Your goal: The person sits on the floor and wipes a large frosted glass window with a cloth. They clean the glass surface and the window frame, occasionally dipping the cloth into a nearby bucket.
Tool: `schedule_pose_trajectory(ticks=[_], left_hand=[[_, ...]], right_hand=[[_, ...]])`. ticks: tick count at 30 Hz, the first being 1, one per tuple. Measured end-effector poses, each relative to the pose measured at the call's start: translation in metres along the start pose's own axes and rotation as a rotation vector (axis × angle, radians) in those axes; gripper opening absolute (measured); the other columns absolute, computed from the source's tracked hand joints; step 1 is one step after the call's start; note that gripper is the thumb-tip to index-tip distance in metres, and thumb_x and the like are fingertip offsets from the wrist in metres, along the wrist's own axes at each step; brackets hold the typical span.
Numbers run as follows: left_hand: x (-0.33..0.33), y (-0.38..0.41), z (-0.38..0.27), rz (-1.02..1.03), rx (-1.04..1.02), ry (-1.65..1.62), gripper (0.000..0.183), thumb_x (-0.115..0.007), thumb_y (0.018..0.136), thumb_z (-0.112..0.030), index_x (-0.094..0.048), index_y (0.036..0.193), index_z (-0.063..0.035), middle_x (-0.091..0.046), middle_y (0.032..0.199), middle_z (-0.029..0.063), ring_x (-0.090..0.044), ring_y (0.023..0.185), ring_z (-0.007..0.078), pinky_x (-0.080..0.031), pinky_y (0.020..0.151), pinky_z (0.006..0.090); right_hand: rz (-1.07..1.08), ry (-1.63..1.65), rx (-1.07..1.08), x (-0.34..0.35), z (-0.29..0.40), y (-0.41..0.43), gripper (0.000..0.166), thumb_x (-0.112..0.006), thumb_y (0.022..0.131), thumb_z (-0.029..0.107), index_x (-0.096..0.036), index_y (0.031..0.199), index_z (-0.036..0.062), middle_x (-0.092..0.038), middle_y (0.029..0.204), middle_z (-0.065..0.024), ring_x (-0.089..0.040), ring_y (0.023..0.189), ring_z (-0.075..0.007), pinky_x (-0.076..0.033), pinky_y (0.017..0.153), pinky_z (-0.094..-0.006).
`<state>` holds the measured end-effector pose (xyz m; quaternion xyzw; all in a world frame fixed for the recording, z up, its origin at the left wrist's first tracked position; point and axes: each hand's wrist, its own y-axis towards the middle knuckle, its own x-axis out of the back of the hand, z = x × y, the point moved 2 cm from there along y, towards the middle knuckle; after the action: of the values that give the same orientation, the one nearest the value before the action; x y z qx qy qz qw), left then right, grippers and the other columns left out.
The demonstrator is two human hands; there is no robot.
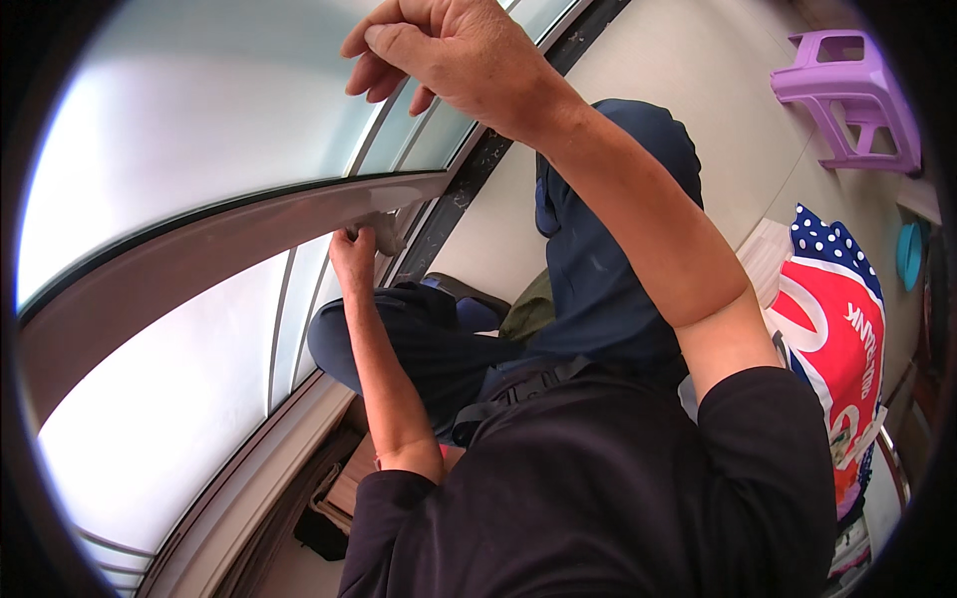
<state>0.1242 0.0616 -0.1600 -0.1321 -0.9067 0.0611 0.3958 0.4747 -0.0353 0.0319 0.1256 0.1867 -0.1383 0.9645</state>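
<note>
My left hand (353,258) pinches a greyish cloth (386,233) beside the brown frame rail (224,224) of a glass-panelled door. The cloth lies against the frame near its corner, partly behind my fingers. Higher up, my right hand (448,60) is raised in front of the upper frosted glass panel (224,112). Its fingers are loosely bent and apart, with nothing visible in them. Below the rail, the lower glass panel (179,344) is bright with light. My knees are bent on either side of the low view, in dark blue trousers (605,276).
A dark stone strip (467,176) runs along the door's base beside pale floor tiles (673,60). At the right stand a purple plastic stool (848,97) and a red, white and dotted blue bag (830,321). A turquoise basin (908,256) is beyond. Wooden boxes or boards (355,478) lie lower left.
</note>
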Motion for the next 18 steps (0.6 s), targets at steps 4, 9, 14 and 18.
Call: schedule_pose_trajectory(ticks=[4, 9, 14, 18], left_hand=[[0.013, 0.0, -0.032, 0.099, -0.113, 0.115, 0.026, -0.068, 0.091, -0.015, -0.066, 0.105, 0.006, -0.07, 0.084, 0.0149, -0.067, 0.075, 0.0181, -0.052, 0.065, 0.0318], [0.007, 0.003, -0.034, 0.077, -0.117, 0.061, 0.025, -0.067, 0.092, -0.015, -0.066, 0.106, 0.0054, -0.071, 0.084, 0.0157, -0.067, 0.072, 0.0173, -0.052, 0.061, 0.0314], [0.001, 0.01, -0.025, 0.063, -0.307, 0.021, 0.025, -0.067, 0.092, -0.015, -0.067, 0.107, 0.0053, -0.071, 0.084, 0.0157, -0.067, 0.071, 0.0178, -0.053, 0.061, 0.0329], [-0.006, 0.006, -0.05, 0.105, -0.221, -0.015, 0.027, -0.067, 0.094, -0.016, -0.066, 0.104, 0.0085, -0.07, 0.081, 0.0134, -0.065, 0.071, 0.0151, -0.053, 0.062, 0.0328]], right_hand=[[-0.028, -0.114, 0.057, 0.005, -0.01, -0.002, 0.026, -0.054, 0.099, 0.017, -0.067, 0.105, -0.0045, -0.073, 0.086, -0.0119, -0.07, 0.078, -0.0161, -0.055, 0.06, -0.0244], [-0.019, -0.307, 0.107, 0.006, -0.018, -0.002, 0.026, -0.053, 0.099, 0.021, -0.07, 0.103, 0.0009, -0.074, 0.086, -0.0135, -0.075, 0.082, -0.0185, -0.06, 0.061, -0.0288], [0.093, -0.346, 0.055, -0.007, -0.03, 0.001, 0.028, -0.056, 0.098, 0.021, -0.069, 0.109, -0.001, -0.074, 0.09, -0.0129, -0.072, 0.083, -0.0169, -0.057, 0.067, -0.0265], [0.08, -0.534, 0.079, -0.014, -0.031, 0.001, 0.032, -0.063, 0.091, 0.022, -0.067, 0.108, -0.0054, -0.072, 0.09, -0.0189, -0.071, 0.086, -0.0239, -0.057, 0.079, -0.0338]])
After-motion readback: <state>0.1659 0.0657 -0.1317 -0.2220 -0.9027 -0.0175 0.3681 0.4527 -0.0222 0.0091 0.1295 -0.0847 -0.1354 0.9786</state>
